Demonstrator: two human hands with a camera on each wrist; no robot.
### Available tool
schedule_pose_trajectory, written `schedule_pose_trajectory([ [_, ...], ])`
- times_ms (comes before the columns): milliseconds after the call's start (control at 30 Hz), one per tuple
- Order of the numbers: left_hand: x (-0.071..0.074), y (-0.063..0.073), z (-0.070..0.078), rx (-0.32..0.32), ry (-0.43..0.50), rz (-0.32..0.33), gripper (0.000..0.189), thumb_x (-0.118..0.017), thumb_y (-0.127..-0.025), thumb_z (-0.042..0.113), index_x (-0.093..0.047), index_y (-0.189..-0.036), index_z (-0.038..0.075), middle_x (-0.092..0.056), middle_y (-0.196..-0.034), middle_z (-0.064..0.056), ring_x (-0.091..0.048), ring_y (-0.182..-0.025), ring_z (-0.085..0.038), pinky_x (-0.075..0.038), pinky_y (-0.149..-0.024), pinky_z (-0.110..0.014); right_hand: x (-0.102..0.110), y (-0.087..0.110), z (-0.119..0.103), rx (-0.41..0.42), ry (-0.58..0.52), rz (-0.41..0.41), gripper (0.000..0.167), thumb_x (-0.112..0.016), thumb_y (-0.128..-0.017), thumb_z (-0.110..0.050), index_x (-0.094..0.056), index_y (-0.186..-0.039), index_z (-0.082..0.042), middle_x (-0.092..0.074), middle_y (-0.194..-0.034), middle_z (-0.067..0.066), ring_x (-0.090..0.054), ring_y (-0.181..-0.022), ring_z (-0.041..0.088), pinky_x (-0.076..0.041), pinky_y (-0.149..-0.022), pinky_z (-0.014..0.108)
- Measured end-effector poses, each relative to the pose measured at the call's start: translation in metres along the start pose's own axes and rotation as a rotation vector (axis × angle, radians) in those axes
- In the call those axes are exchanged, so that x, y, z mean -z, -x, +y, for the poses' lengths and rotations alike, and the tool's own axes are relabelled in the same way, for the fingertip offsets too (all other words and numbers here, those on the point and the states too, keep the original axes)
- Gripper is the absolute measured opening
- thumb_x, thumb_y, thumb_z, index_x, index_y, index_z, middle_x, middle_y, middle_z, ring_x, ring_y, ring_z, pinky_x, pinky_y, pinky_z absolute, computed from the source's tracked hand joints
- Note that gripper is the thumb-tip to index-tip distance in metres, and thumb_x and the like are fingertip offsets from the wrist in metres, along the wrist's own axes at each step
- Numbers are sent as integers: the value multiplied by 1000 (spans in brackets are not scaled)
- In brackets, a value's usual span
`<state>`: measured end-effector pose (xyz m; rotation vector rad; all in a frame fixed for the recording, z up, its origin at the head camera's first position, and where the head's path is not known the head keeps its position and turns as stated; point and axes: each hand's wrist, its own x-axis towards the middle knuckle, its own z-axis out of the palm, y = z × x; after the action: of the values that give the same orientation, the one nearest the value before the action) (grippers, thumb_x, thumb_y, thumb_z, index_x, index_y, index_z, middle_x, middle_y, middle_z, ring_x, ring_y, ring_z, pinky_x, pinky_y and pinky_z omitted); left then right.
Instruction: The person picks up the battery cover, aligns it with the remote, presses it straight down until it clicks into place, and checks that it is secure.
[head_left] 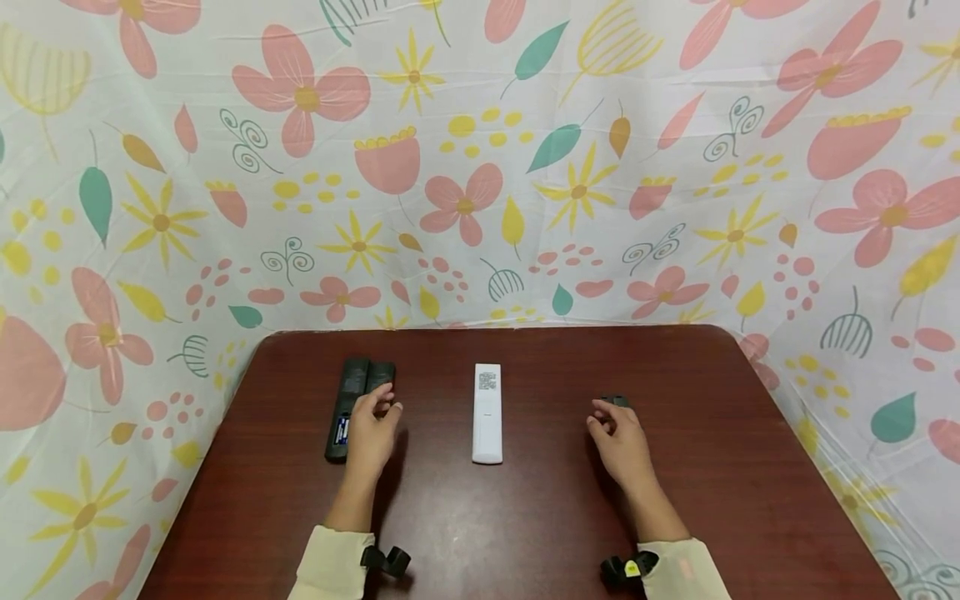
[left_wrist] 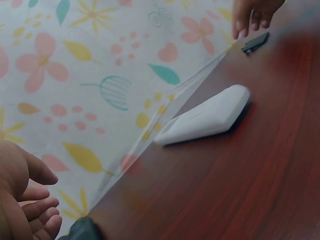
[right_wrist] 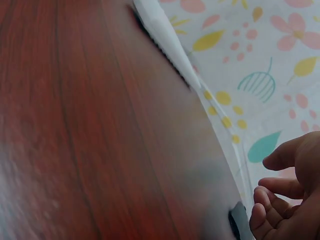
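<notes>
My left hand hovers over a black remote control, its fingers loosely bent with nothing in them. That remote lies back up, its battery bay showing a blue-and-white battery. Close beside it is a second dark piece, partly hidden under the fingers. A white remote control lies lengthwise between the hands, label side up. My right hand, also relaxed and holding nothing, is over a small dark flat piece; the left wrist view shows this piece lying below the fingertips.
The dark red wooden table has rounded far corners. A flower-patterned cloth hangs along its back and sides. Black bands with small devices sit at both wrists, over light sleeves.
</notes>
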<state>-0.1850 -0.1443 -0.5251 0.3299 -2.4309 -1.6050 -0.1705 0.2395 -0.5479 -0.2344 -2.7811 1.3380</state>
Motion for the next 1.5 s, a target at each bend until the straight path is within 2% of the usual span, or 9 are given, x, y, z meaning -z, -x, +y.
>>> schedule_pose_trajectory([
  [267,28,-10,-10,66,-27,15,45,-63,-96,13,-58,-140,5,-59,-130,-13,-56,-118,-28,-46,-94,-35,13,-5,10,-35,52,22,46,-53,-104,-22,-51,-144,0,-49,-132,18,-54,-102,25,-44,-71,20],
  [467,42,-15,-21,58,-31,73,46,-64,-94,10,-58,-139,1,-58,-129,-17,-54,-119,-32,-43,-99,-42,18,-8,16,-56,93,13,50,-53,-104,-22,-47,-147,2,-48,-135,20,-53,-102,26,-44,-71,23],
  [633,50,-18,-32,50,-100,135,46,-66,-92,8,-59,-137,-1,-59,-127,-20,-53,-117,-36,-42,-100,-48,18,-10,20,-71,140,0,49,-51,-104,-22,-48,-147,1,-49,-134,20,-53,-101,26,-44,-75,30],
  [733,53,-19,-36,52,-124,143,47,-67,-92,8,-59,-137,-2,-58,-128,-22,-52,-119,-39,-41,-102,-51,18,-11,22,-68,159,-1,49,-51,-104,-22,-49,-147,1,-50,-133,20,-55,-100,26,-44,-76,33],
  [1000,58,-18,-42,95,-182,108,51,-68,-92,11,-56,-140,-3,-54,-132,-24,-50,-123,-40,-39,-106,-53,19,-14,22,-63,187,1,47,-52,-102,-22,-53,-143,2,-52,-131,23,-59,-101,29,-47,-80,37],
  [1267,60,-19,-46,140,-239,7,61,-67,-92,12,-46,-146,-7,-46,-139,-29,-47,-126,-44,-39,-107,-56,20,-15,23,-42,207,6,47,-54,-100,-19,-54,-141,5,-54,-128,27,-58,-106,36,-46,-92,51],
  [1500,60,-18,-47,176,-325,-44,71,-64,-93,17,-34,-152,-7,-44,-143,-34,-33,-137,-54,-30,-114,-63,17,-15,22,-26,237,-1,47,-56,-100,-18,-54,-140,5,-54,-127,28,-58,-110,40,-47,-93,54],
])
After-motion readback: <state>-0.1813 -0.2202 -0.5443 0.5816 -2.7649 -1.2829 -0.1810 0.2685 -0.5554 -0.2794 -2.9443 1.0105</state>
